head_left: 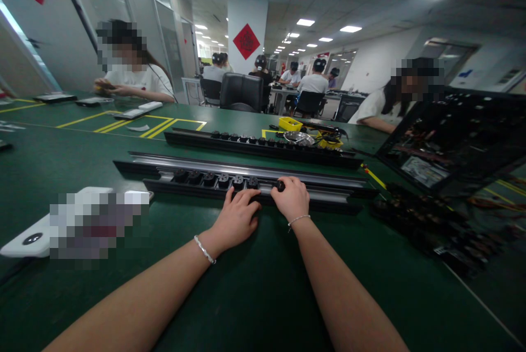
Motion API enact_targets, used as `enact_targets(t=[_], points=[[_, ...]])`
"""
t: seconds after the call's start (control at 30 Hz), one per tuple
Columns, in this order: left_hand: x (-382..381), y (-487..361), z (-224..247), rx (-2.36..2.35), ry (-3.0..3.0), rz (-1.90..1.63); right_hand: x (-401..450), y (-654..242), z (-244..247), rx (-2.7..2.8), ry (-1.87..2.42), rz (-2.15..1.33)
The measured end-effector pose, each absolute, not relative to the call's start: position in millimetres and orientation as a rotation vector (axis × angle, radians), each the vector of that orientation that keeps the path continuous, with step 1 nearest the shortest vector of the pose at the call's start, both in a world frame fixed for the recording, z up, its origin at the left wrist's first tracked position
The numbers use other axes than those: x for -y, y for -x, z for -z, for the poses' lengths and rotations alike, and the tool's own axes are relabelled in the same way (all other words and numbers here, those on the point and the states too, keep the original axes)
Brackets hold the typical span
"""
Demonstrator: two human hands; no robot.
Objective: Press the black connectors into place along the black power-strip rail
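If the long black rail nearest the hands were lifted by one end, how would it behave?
The rail looks straight along its length, so it would probably lift stiffly, not sag. Being long and narrow, it would likely swing or twist from a one-end grip. The small black parts lined up in its channel might slide if it tilted.
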State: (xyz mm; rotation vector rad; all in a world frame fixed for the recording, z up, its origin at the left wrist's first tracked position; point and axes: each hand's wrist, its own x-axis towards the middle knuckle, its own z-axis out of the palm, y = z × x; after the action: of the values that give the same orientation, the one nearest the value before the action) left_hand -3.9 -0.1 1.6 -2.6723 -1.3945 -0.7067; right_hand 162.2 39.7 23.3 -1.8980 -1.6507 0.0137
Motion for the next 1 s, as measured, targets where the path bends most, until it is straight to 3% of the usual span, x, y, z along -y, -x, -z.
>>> enact_targets(t=[1.0], points=[[0, 5, 0, 1.388, 2.677, 0.693, -37, -190, -28, 1.614, 2.04, -0.053]])
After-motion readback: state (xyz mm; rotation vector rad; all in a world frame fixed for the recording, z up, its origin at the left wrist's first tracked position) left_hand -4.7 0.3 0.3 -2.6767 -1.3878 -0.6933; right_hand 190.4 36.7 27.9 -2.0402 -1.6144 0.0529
